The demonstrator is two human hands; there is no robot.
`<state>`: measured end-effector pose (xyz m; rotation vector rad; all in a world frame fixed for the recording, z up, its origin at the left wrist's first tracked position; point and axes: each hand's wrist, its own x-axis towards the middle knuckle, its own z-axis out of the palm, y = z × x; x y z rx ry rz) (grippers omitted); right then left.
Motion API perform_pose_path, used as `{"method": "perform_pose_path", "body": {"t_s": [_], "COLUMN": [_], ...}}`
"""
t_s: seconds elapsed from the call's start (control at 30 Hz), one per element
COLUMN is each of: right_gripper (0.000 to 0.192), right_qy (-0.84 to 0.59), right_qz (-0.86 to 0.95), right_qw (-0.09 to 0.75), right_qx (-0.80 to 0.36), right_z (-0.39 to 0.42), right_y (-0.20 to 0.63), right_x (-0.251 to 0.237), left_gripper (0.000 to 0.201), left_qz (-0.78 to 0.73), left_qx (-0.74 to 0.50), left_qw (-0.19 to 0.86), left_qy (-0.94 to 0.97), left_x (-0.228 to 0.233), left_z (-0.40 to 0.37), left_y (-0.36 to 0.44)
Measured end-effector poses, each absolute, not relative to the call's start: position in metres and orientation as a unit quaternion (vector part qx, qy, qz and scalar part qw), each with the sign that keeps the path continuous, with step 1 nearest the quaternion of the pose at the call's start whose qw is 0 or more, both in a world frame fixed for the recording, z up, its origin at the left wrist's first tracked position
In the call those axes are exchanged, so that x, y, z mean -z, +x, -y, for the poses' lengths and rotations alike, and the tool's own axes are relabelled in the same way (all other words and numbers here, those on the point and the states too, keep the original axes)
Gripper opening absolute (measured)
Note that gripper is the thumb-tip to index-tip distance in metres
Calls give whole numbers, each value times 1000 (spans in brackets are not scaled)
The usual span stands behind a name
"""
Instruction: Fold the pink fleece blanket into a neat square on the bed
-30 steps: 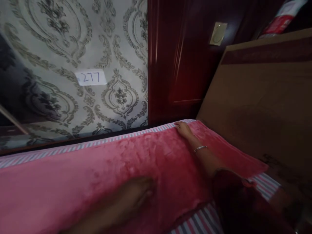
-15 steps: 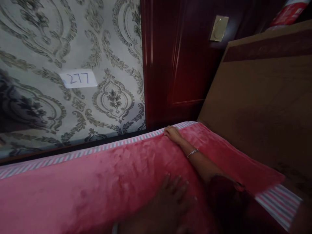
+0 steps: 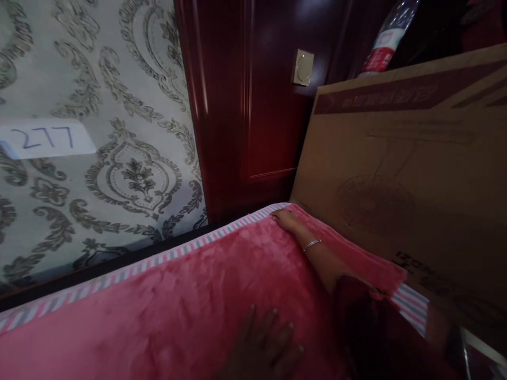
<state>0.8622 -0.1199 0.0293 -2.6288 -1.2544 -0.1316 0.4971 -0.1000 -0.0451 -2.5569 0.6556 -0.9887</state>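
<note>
A pink plush bed cover (image 3: 190, 285) with a striped border (image 3: 174, 257) is spread over the bed. At the far corner, my right hand (image 3: 284, 218) rests by the border, fingers together and curled onto the cover's edge. A silver bangle (image 3: 312, 244) circles that wrist, and the forearm comes in from the lower right out of a dark red sleeve. My left hand (image 3: 263, 345) lies spread on the plush at the bottom, dim and partly cut off by the frame. Any fabric pinched under the right fingertips is hidden.
A large cardboard box (image 3: 415, 153) stands along the right side, with a red-labelled plastic bottle (image 3: 384, 47) behind its top. Ahead are a dark red wood panel (image 3: 269, 121) with a wall switch (image 3: 303, 67) and patterned wallpaper (image 3: 138, 174) bearing a paper marked 277 (image 3: 47, 138).
The view has turned right, so the wallpaper and paper slide left and more box and bottle show. My right hand stays at the cover's corner edge; my left remains spread on the plush.
</note>
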Motion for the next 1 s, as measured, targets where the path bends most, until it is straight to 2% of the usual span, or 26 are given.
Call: {"method": "perform_pose_path", "body": {"t_s": [0.23, 0.37, 0.57, 0.67, 0.8, 0.87, 1.0], "right_gripper": [27, 28, 51, 59, 61, 62, 62], "right_qy": [-908, -912, -933, -944, -948, -949, -935], "right_qz": [401, 389, 332, 311, 302, 296, 336], "right_qw": [93, 101, 115, 106, 101, 104, 114], "right_qx": [82, 80, 81, 43, -15, -23, -26], "right_z": [118, 112, 155, 188, 208, 207, 205], "right_y": [884, 891, 899, 894, 885, 876, 843], "right_x": [-22, -17, -14, -9, -13, -18, -19], "left_gripper": [34, 37, 36, 48, 73, 73, 61], "left_qz": [-213, -223, -234, -232, -222, -210, -199], "left_qx": [413, 416, 388, 341, 188, 119, 43], "left_qw": [140, 153, 140, 118, 37, -18, -81], "left_qy": [-874, -868, -881, -904, -956, -970, -976], "left_x": [60, 59, 54, 49, 24, 8, -7], "left_z": [103, 100, 97, 100, 104, 105, 110], "left_y": [505, 507, 506, 499, 482, 477, 479]}}
